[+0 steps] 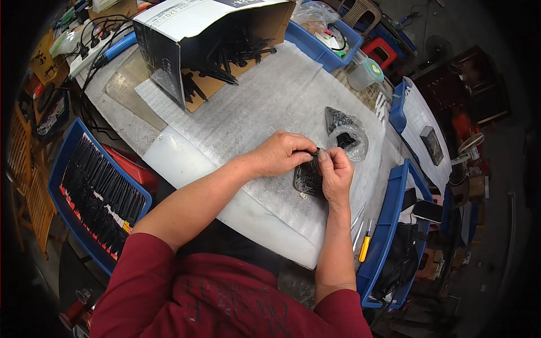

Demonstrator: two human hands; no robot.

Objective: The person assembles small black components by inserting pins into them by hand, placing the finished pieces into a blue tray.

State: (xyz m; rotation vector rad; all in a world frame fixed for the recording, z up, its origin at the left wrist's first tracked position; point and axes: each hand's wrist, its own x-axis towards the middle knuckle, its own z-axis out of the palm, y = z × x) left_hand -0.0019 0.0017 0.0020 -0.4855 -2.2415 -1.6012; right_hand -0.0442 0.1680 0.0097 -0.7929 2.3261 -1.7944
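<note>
My left hand (284,153) and my right hand (336,176) meet over the padded tabletop, fingertips close together. Both are closed in a pinch on a small thin black part (313,152), mostly hidden by the fingers. Below them lies a dark shallow tray (304,181) of small black pieces, partly covered by my right hand. Just beyond the hands sits a clear plastic bag (355,138) with black parts in it. An open cardboard box (163,73) on its side at the far left holds many long black parts (222,65).
White foam sheeting (270,101) covers the table. A blue bin (73,163) of black pieces in rows stands at the left. On the right are a yellow-handled screwdriver (365,248) and a blue bin (383,248) with black items. A blue tray (315,48) and lidded tub (363,76) stand at the back.
</note>
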